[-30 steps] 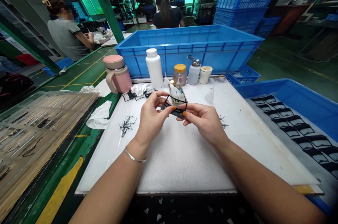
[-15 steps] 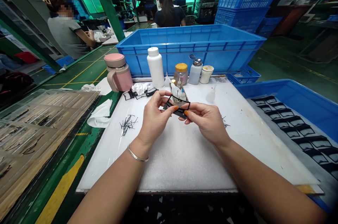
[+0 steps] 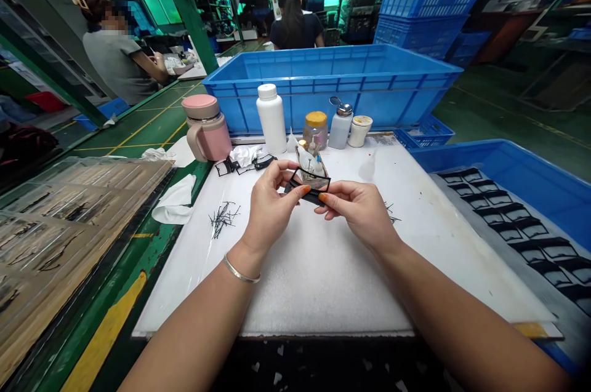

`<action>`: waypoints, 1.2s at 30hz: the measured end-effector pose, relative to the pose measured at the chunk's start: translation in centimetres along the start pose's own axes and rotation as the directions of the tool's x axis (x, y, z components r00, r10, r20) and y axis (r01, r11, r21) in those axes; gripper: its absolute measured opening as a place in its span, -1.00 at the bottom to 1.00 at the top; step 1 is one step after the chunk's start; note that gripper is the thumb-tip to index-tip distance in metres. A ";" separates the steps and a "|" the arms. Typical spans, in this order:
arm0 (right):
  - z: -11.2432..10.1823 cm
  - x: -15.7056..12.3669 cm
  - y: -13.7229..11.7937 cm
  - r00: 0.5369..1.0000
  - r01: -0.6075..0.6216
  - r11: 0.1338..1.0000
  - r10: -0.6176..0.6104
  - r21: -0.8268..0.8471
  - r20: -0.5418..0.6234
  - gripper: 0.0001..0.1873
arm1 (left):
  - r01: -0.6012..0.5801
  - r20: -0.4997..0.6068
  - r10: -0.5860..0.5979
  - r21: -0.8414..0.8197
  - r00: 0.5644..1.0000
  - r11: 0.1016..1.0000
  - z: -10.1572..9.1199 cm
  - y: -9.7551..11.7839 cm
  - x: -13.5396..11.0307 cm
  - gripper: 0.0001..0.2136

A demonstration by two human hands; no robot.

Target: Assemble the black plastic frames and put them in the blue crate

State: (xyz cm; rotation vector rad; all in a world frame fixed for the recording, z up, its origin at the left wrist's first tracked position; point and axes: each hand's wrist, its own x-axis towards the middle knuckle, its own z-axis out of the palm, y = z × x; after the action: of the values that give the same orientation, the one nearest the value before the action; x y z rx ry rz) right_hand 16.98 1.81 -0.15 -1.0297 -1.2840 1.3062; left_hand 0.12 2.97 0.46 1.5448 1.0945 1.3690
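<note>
Between my hands is a small black frame-like part (image 3: 310,194) with a thin rectangular opening on its far side. My left hand (image 3: 276,195) pinches its left end, thumb on top. At the right end, the thumb and fingers of my right hand (image 3: 353,206) are closed on it as well. The part is held above the white board (image 3: 323,281). A pile of thin black pins (image 3: 223,218) lies left of my hands, and more black pins (image 3: 392,212) show partly behind my right hand. Similar black frames (image 3: 247,164) lie beyond my left hand.
Along the board's back stand a pink mug (image 3: 209,127), a white bottle (image 3: 272,118), a yellow-lidded jar (image 3: 316,129) and a pump bottle (image 3: 341,127). Behind them is a large blue bin (image 3: 369,84). Rows of black frames (image 3: 521,220) fill the right bin. Two people sit further back.
The black frame and my right hand have shifted very slightly left, and the frame's opening is tilted a little differently. Both hands keep their hold.
</note>
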 end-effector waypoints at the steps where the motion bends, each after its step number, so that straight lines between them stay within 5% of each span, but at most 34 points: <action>1: 0.0 0.0 0.0 1.000 0.006 1.000 -0.006 0.003 0.000 -0.68 | 0.000 -0.002 0.000 0.000 1.000 1.000 0.0 0.0 0.0 -0.70; 14: -0.3 0.1 0.2 1.000 0.029 0.999 -0.029 0.042 0.003 -0.70 | 0.014 0.008 -0.013 -0.060 1.000 0.998 0.1 -0.3 0.2 -0.69; 22: -0.2 -0.4 -0.3 0.994 0.096 0.991 -0.100 0.091 0.036 -0.67 | 0.232 0.158 -0.191 -0.308 0.969 0.923 -0.8 -1.2 0.7 -0.61; 36: 0.4 -1.5 -0.9 0.986 0.167 0.984 -0.168 -0.054 -0.010 -0.73 | 0.280 0.220 -0.221 -0.290 0.950 0.915 -0.3 -0.6 0.5 -0.52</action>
State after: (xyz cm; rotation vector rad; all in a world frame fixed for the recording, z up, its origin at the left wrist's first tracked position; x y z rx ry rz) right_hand 16.88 0.21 0.67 -0.9441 -1.3699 1.1408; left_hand -0.21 3.61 0.05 1.2194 0.8742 1.1382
